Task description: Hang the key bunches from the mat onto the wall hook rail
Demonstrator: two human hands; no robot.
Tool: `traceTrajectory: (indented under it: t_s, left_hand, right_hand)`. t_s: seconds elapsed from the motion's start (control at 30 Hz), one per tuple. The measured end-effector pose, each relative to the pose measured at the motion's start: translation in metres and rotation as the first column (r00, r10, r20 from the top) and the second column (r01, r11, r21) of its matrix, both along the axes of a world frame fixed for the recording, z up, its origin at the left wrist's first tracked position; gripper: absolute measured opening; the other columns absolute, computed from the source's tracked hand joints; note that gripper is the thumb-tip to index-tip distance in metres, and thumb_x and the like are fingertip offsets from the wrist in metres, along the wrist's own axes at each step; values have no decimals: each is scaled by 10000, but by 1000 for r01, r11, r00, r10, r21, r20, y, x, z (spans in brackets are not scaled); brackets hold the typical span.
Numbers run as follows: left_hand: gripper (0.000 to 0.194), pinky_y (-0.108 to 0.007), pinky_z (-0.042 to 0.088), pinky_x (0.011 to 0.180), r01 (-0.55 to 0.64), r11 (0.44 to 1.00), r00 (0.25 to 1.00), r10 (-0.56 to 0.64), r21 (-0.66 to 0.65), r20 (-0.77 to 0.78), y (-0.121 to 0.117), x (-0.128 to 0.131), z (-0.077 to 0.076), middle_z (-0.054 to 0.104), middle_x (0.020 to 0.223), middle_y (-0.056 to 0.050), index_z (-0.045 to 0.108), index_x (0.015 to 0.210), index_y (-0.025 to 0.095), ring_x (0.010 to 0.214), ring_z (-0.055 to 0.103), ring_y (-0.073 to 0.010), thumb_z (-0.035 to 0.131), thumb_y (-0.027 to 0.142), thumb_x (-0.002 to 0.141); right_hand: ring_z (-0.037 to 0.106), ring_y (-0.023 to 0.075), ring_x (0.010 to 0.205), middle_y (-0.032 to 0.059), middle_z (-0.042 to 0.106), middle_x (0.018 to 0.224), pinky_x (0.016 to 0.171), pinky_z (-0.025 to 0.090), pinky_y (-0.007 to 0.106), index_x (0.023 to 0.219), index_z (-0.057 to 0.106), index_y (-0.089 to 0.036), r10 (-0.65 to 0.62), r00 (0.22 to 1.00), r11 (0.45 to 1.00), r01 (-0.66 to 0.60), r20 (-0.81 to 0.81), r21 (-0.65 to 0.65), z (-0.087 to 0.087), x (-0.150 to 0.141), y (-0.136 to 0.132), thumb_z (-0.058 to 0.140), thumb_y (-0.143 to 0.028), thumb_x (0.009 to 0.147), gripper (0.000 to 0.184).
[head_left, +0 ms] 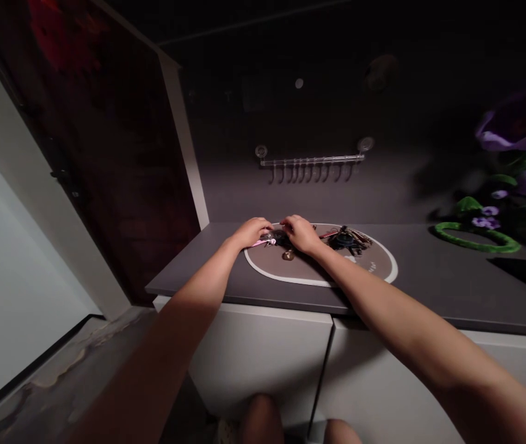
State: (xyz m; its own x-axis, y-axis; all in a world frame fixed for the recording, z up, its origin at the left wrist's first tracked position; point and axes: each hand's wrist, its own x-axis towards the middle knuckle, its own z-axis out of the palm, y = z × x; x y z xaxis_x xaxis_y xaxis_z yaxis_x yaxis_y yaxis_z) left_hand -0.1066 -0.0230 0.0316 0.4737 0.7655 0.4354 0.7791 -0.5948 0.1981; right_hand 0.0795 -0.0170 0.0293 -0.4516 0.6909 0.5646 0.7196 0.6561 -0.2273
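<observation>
On an oval mat with a pale rim, my left hand rests with curled fingers at a small cluster of dark and shiny things. A pink strap sticks out beside that hand. My right hand is bent over the cluster's right side, fingers drawn together; what they hold, if anything, is hidden. In front of the cluster lies a small brown round object. To the right of my right hand is a heap of thin, dark, mixed items, too small to name.
A clear rail with several hooks is fixed to the dark wall. Purple artificial flowers and a green ring stand on the grey counter at right. White cabinet doors are below; a dark door is at left.
</observation>
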Motion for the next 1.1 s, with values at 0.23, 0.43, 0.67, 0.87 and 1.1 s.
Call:
traceTrajectory:
  t_s: [0.23,0.43,0.67,0.87,1.1]
  left_hand:
    - [217,-243,403,779,-4,998,999,2,-66,-39,1,-3,-1,658,911,-48,656,891,169,851,568,-154,462,192,796]
    - [184,-226,387,693,-58,992,998,61,-108,19,-3,0,1,651,800,-34,645,797,142,751,555,-139,473,206,783]
    - [163,-224,388,679,-57,993,986,71,-101,150,-5,5,2,631,758,-21,620,746,140,713,533,-127,468,192,770]
    - [121,-224,407,613,12,983,908,67,-186,413,-1,7,-2,572,640,3,575,710,136,605,508,-103,485,195,766]
    - [75,-230,456,609,178,947,684,76,-267,725,2,10,-4,563,644,-2,541,763,110,567,532,-69,517,179,783]
  right_hand:
    - [549,168,883,103,611,959,787,383,248,991,626,-138,-19,995,1000,18,100,3,-1,-2,-4,432,-152,825,255]
    - [550,165,879,100,611,974,784,382,240,997,628,-139,-29,992,999,31,127,-16,1,-4,-6,442,-155,819,258]
    - [558,166,863,106,626,965,779,380,239,966,640,-139,-4,994,1000,7,110,-26,1,-6,-5,463,-159,816,233]
    - [562,162,838,104,637,938,753,379,234,935,648,-145,4,996,1000,-1,84,-32,2,-7,-5,477,-186,822,209]
    - [564,172,879,111,641,958,769,380,241,947,638,-137,13,999,999,-11,39,-37,4,-7,-7,455,-195,834,223]
